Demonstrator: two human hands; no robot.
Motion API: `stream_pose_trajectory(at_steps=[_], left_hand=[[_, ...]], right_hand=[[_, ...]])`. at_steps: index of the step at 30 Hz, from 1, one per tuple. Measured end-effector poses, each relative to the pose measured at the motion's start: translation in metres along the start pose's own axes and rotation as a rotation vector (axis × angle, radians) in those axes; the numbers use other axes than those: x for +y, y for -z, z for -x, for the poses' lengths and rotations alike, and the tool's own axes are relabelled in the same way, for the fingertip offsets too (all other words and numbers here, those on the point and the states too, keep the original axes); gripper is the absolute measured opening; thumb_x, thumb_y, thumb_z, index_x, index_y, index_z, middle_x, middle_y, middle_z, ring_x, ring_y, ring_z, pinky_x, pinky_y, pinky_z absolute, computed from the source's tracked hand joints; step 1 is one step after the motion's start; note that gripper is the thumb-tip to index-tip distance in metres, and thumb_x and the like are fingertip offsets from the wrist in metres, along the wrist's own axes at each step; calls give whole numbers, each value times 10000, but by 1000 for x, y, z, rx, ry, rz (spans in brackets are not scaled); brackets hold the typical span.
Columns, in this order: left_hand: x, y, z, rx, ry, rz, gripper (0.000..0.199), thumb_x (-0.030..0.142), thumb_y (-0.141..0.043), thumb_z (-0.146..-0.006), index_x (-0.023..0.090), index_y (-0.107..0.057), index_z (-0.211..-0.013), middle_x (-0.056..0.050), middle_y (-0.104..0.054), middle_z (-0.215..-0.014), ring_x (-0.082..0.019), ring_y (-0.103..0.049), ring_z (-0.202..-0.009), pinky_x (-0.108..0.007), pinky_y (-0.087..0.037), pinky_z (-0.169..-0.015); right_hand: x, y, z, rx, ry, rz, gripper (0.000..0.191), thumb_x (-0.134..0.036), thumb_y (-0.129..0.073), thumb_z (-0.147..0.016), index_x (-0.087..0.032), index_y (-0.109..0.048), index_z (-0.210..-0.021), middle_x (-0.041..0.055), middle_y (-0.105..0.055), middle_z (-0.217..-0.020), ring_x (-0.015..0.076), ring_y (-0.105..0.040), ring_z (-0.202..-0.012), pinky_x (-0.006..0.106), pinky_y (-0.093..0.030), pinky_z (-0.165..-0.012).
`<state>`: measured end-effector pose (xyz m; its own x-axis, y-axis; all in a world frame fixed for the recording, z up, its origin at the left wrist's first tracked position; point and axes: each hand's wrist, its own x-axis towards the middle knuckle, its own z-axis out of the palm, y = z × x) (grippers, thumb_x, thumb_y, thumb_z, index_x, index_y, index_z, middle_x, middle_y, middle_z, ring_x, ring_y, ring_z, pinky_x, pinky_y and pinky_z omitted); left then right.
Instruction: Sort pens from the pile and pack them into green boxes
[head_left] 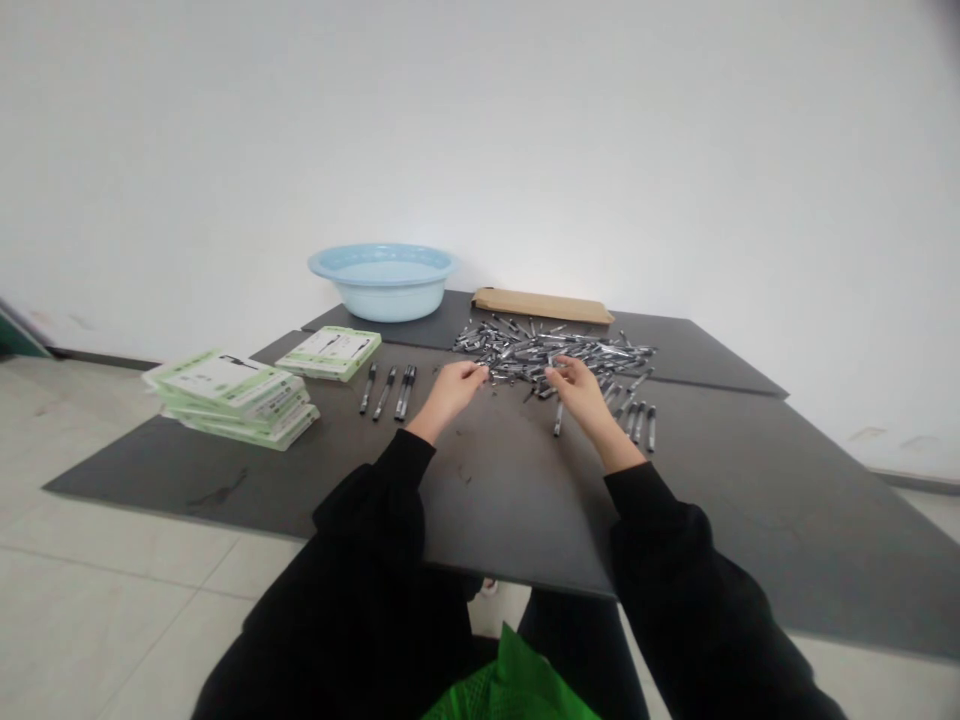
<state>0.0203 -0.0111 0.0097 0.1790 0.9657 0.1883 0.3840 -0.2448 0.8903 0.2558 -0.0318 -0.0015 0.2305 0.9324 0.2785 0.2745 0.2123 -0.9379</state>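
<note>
A wide heap of clear-barrelled pens with dark ends (pixel 517 345) lies across the far middle of the dark table. My left hand (pixel 454 388) is at the heap's near left edge, thumb and fingers pinched together; whatever is between the tips is too small to make out. Over the near side of the heap, my right hand (pixel 581 392) has its thumb and fingers closed around what looks like a pen (pixel 552 362). A single pen (pixel 558 418) lies just below that hand. Several separate pens (pixel 385 393) lie in a row left of my left hand.
Green-and-white flat boxes (pixel 240 395) are stacked at the left, with another box pile (pixel 330 352) behind. A light blue basin (pixel 394 295) stands at the back, beside a flat brown cardboard piece (pixel 540 305). More pens (pixel 651 428) lie in line at the right.
</note>
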Motion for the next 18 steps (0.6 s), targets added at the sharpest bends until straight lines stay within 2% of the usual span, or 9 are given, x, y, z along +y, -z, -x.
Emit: stream_pose_trajectory(at_steps=[2,4,6,8,12,18], left_hand=[[-11,30,0,159,7,-229,276,370,-529,-855,147,-668,-772,-45,-682,-747,-158,-602,-690,-248,-444,-633],[-24,60,4,272,76,-456,240,311,-528,-846,154,-709,-858,-73,-732,-881,-198,-651,-843,-278,-475,-772],[-36,85,11,336,126,-540,298,272,-496,-853,126,-721,-985,-122,-739,-986,-245,-656,-954,-324,-471,-859],[-45,99,18,371,161,-687,335,265,-474,-859,128,-727,-1030,-130,-739,-1029,-257,-655,-1005,-330,-466,-894],[-51,106,26,320,213,-913,341,282,-463,-859,128,-755,-945,-149,-742,-981,-280,-667,-978,-342,-474,-864],[-50,98,13,303,275,-1027,340,256,-443,-850,127,-741,-952,-175,-729,-986,-309,-664,-979,-353,-482,-793]], right_hand=[[2,3,-3,4,20,63,363,-406,-628,-746,-127,-659,-977,71,-693,-790,186,-622,-700,316,-481,-676],[3,4,-4,-40,13,117,230,-314,-571,-749,-140,-668,-866,57,-681,-746,176,-607,-655,302,-472,-652],[3,1,-1,-101,14,168,191,-244,-533,-745,-149,-670,-838,46,-678,-723,169,-604,-635,282,-459,-627],[1,-5,5,-181,46,237,199,-197,-506,-751,-153,-674,-848,36,-680,-717,158,-593,-612,259,-431,-594],[-5,-16,17,-310,170,398,236,-135,-490,-770,-156,-695,-884,24,-685,-716,144,-576,-606,241,-407,-600],[-6,-19,24,-362,255,498,264,-88,-487,-797,-154,-712,-918,34,-696,-755,139,-585,-652,233,-425,-682]])
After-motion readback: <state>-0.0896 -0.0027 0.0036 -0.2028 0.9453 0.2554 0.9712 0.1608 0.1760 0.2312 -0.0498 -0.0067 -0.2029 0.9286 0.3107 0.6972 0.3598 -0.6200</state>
